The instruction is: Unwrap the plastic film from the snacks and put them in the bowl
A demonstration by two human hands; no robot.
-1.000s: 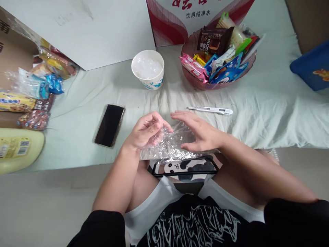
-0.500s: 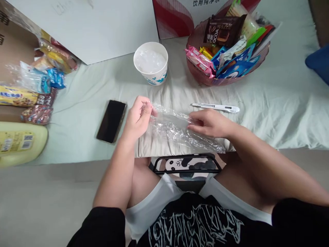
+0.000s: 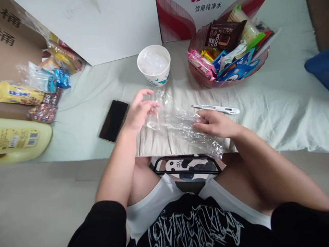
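Observation:
A crumpled clear plastic bag (image 3: 180, 127) stretches between my two hands above the cloth. My right hand (image 3: 216, 123) pinches its right part between thumb and fingers. At the bag's left end, my left hand (image 3: 140, 111) has its fingers apart, with some fingertips against or behind the film. Just beyond my right hand lies a white utility knife (image 3: 218, 109). A black phone (image 3: 114, 120) rests left of my left hand. Farther back stands a paper cup (image 3: 156, 79) with clear plastic crumpled inside.
A pink bowl (image 3: 205, 81) full of wrapped snacks stands at the back right, before a red and white carton (image 3: 177, 20). To the left are a large white box (image 3: 123, 31), several snack packs (image 3: 23, 93) and a yellow-green jug (image 3: 41, 137). The cloth's front edge borders my lap.
My left hand has loosened from its pinch, its fingers now spread and raised. The bag's left end has opened out and upward. My right hand keeps its hold; the view has shifted slightly.

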